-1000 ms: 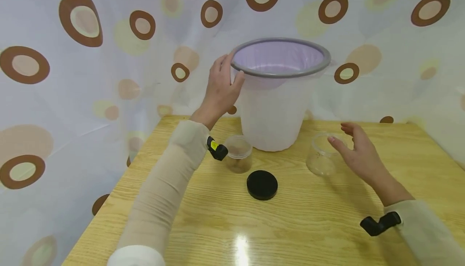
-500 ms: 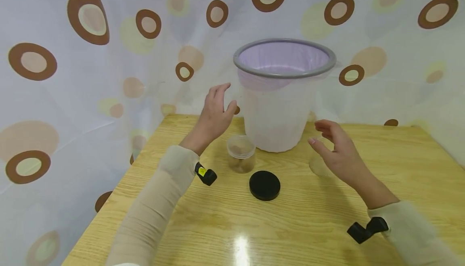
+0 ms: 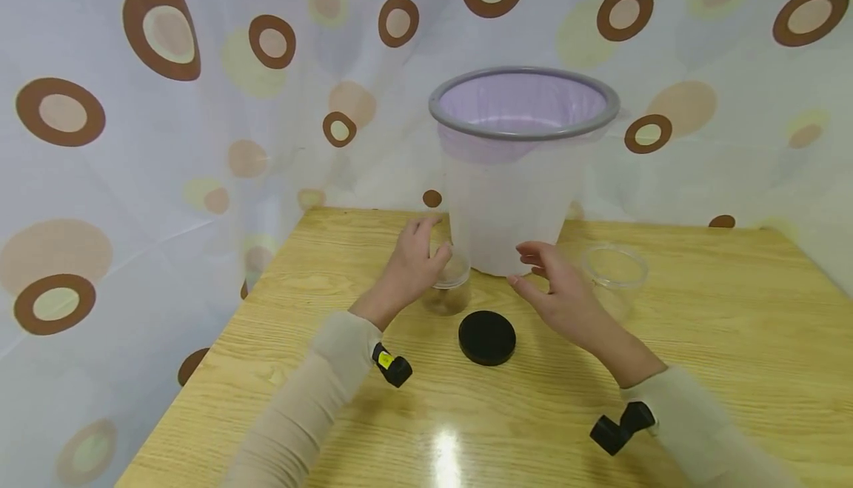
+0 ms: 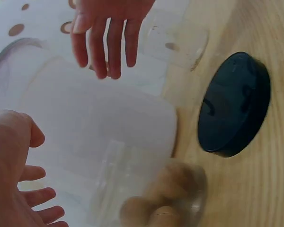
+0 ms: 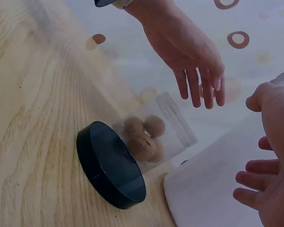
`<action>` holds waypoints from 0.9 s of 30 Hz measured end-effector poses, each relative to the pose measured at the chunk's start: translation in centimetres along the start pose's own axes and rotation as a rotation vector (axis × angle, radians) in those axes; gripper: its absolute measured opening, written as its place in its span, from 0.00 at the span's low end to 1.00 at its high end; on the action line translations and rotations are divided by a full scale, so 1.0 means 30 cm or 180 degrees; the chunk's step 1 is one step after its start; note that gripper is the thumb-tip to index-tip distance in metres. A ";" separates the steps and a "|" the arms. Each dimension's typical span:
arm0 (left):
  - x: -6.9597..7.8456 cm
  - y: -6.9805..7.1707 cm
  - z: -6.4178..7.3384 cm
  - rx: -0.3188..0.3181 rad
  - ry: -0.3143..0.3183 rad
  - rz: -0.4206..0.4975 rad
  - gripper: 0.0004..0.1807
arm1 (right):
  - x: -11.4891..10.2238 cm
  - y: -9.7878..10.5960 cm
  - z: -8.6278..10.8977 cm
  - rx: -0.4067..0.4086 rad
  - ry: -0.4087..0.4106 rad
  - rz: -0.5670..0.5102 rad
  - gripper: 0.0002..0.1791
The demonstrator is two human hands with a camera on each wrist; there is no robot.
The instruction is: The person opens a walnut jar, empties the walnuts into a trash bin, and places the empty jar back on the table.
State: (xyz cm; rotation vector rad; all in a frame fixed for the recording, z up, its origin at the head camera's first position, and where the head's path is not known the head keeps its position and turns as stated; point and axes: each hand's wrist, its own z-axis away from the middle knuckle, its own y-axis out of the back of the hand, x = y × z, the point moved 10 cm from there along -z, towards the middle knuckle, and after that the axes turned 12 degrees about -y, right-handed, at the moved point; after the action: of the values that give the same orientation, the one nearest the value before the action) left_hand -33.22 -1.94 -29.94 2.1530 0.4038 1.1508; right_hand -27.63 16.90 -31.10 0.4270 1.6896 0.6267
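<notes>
Foremost on the wooden table (image 3: 393,429), a black lid (image 3: 487,338) is seen lying flat, just in front and to the right of the clear jar (image 3: 446,300). Behind the lid's right side, the right hand (image 3: 562,295) is held with its fingers loosely extended and the thumb parted from them; nothing is gripped, and the palm is turned leftward. Opposite, the left hand (image 3: 413,264) is poised just above and to the left of the jar, its fingers slightly spread; nothing is pinched, and a gap is shown in the wrist views. Thus the jar, upright with its long axis vertical and brown round pieces (image 5: 142,146) inside, is flanked by both hands, but approached more closely by the left. Farther right, a second clear jar (image 3: 614,281) is placed; behind, a pale bin (image 3: 513,199) is stood.
</notes>
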 end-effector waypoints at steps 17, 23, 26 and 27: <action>-0.073 -0.138 0.044 -0.0391 0.0133 -0.0677 0.42 | 0.065 -0.226 -0.076 -0.0477 -0.0291 0.0026 0.34; -0.068 -0.143 0.045 -0.0316 0.0057 -0.0899 0.42 | 0.068 -0.266 -0.094 -0.0570 -0.0318 -0.0005 0.36; -0.064 -0.145 0.041 -0.0311 0.0061 -0.0903 0.41 | 0.067 -0.277 -0.098 -0.0594 -0.0301 -0.0029 0.37; -0.062 -0.146 0.040 -0.0309 0.0059 -0.0887 0.41 | 0.066 -0.279 -0.099 -0.0605 -0.0304 -0.0046 0.38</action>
State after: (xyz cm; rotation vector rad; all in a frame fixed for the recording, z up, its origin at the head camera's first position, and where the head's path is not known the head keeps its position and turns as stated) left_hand -33.14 -0.18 -34.54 1.9318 0.6217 1.0116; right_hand -30.46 10.98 -37.42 0.3038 1.5257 0.7377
